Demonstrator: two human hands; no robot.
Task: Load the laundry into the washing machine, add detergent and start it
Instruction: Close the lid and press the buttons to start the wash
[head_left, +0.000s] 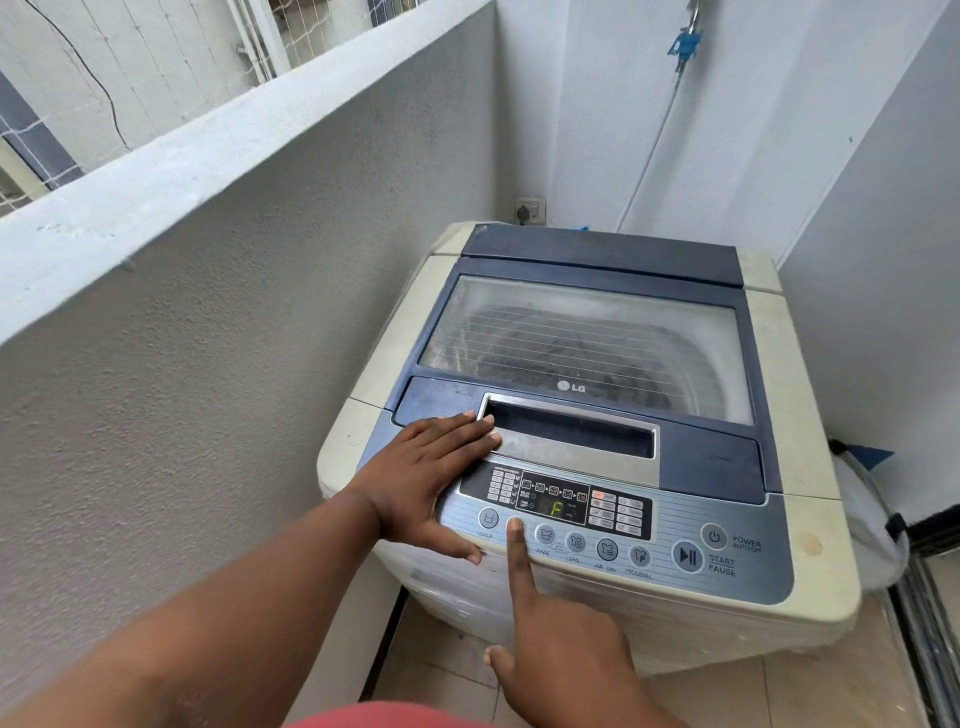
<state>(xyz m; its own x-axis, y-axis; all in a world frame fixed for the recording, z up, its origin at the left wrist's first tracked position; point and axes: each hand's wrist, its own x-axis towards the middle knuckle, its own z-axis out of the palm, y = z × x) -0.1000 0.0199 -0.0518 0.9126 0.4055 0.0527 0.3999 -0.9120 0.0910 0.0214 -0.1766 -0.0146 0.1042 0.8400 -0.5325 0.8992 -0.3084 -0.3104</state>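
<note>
A cream and blue top-loading washing machine (779, 447) stands in the balcony corner. Its glass lid (587, 343) is down, and dark laundry shows dimly through it. The control panel (675, 519) is lit, with a green "F" on the display (555, 510). My left hand (431, 478) lies flat on the panel's left end, fingers straight, reaching the lid handle recess. My right hand (550, 644) points with a straight index finger whose tip presses the second round button (516, 521) from the left, between the water and rinse buttons. Its other fingers are curled and hold nothing.
A grey parapet wall (234, 312) runs along the left, close to the machine. A wall socket (530, 209) and a thin hose (652, 156) sit behind it. A white bag (867, 499) lies to the right by a door frame. Tiled floor (779, 691) shows below.
</note>
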